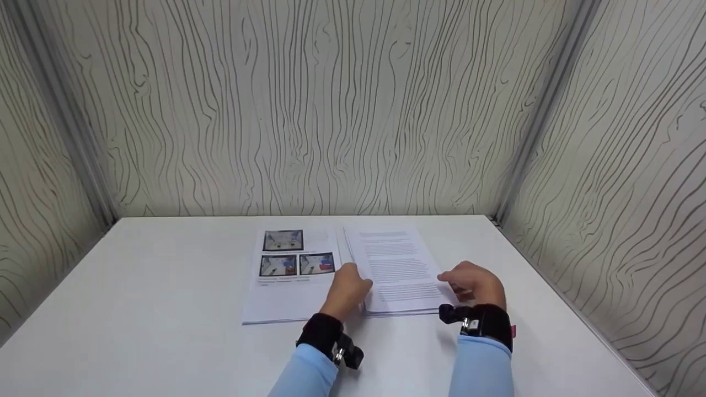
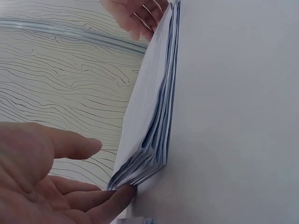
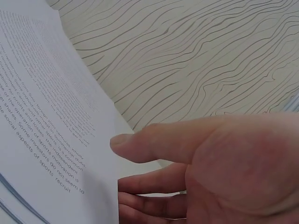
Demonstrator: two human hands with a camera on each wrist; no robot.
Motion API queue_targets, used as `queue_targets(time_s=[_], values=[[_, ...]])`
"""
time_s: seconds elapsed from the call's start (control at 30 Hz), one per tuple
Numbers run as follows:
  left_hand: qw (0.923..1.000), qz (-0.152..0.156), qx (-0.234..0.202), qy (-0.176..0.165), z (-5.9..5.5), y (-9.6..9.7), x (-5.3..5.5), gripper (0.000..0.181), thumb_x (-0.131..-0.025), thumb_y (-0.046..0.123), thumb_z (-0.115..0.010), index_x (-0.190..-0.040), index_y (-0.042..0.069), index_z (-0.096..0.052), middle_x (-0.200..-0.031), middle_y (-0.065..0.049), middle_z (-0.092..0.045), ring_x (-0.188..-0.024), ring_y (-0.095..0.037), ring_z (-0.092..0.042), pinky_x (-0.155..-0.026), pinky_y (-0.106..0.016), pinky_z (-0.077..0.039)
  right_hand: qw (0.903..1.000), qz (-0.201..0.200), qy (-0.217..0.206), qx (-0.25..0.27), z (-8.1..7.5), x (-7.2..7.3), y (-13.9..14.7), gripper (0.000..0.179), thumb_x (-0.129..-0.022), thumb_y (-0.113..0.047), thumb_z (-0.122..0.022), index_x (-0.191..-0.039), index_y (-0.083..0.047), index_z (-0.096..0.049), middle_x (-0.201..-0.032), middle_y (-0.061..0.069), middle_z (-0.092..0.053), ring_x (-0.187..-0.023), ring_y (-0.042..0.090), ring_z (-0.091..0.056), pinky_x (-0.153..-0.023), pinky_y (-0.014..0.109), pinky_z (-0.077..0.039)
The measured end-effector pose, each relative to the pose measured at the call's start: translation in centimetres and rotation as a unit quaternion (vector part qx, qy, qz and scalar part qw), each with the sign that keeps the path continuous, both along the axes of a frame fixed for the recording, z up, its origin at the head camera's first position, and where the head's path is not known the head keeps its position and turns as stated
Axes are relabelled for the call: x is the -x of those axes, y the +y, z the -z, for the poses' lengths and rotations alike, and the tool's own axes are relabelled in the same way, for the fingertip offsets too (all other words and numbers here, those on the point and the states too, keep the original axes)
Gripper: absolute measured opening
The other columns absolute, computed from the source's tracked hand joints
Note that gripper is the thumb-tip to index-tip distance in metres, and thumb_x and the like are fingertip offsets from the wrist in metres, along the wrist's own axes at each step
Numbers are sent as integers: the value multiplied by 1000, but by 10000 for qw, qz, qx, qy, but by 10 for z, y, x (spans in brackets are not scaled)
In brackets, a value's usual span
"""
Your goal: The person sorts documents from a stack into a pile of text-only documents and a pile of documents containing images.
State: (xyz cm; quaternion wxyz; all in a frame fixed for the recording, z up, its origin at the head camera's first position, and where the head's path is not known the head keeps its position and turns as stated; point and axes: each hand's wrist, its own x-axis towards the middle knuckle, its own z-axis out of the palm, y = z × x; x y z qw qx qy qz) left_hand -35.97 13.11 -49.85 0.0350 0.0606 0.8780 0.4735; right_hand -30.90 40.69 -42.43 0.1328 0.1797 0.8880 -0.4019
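Note:
A stack of printed sheets [image 1: 394,270] lies on the table, lines of text on its top page. My left hand [image 1: 347,286] is at the stack's left edge. In the left wrist view its fingers [image 2: 112,203] touch the near lower corner of the sheets [image 2: 145,112], while the thumb stands well apart from them. At the right edge is my right hand [image 1: 473,284]. Its straight thumb [image 3: 154,142] reaches to the page edge in the right wrist view, and the other fingers pass partly behind the page [image 3: 51,140].
Left of the stack lies another set of sheets [image 1: 281,303] with several printed photos on top. Both rest on a white table [image 1: 165,309]. Wood-grain-patterned panels [image 1: 309,110] stand behind and at both sides.

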Motion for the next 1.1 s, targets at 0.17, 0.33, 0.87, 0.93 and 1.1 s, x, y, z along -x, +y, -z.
queue_targets(time_s=[0.17, 0.33, 0.87, 0.93, 1.1], values=[[9991, -134, -123, -374, -33, -4, -28, 49, -96, 6, -67, -140, -14, -58, -141, -30, -67, -111, -31, -65, -108, -48, -56, 10000, 38, -24, -27, 2, 1, -2, 42, -100, -25, -64, -128, 6, -57, -115, 17, -63, -106, 30, -60, -91, 37, -56], [9985, -148, -157, -507, -45, -4, -40, 52, -98, 7, -68, -146, -13, -56, -149, -30, -63, -117, -31, -64, -113, -49, -53, 9999, 127, -37, 91, 3, 0, -1, 43, -101, -25, -63, -131, 5, -56, -120, 19, -64, -108, 31, -59, -91, 37, -53], [9962, 729, -238, 420, -113, -44, -53, 67, -107, 29, -66, -163, -2, -43, -169, -25, -46, -160, -44, -41, -131, -58, -35, 9873, -263, 1553, -214, -68, -14, -18, 65, -114, -33, -45, -161, 9, -35, -165, 36, -41, -153, 53, -43, -126, 63, -39], [9922, 904, -17, 857, -134, -62, -62, 66, -108, 29, -65, -162, -1, -44, -169, -25, -47, -160, -44, -41, -132, -58, -34, 9773, -203, 2081, -335, -91, -24, -30, 61, -115, -33, -44, -163, 5, -37, -166, 33, -43, -155, 50, -42, -127, 64, -37], [9799, 680, 925, 1629, -174, -114, -85, 77, -108, 40, -65, -170, 6, -33, -178, -19, -33, -169, -41, -23, -137, -60, -21, 9486, -455, 3049, -710, -133, -49, -71, 56, -114, -28, -47, -163, -1, -41, -168, 26, -44, -158, 44, -40, -128, 63, -36]])
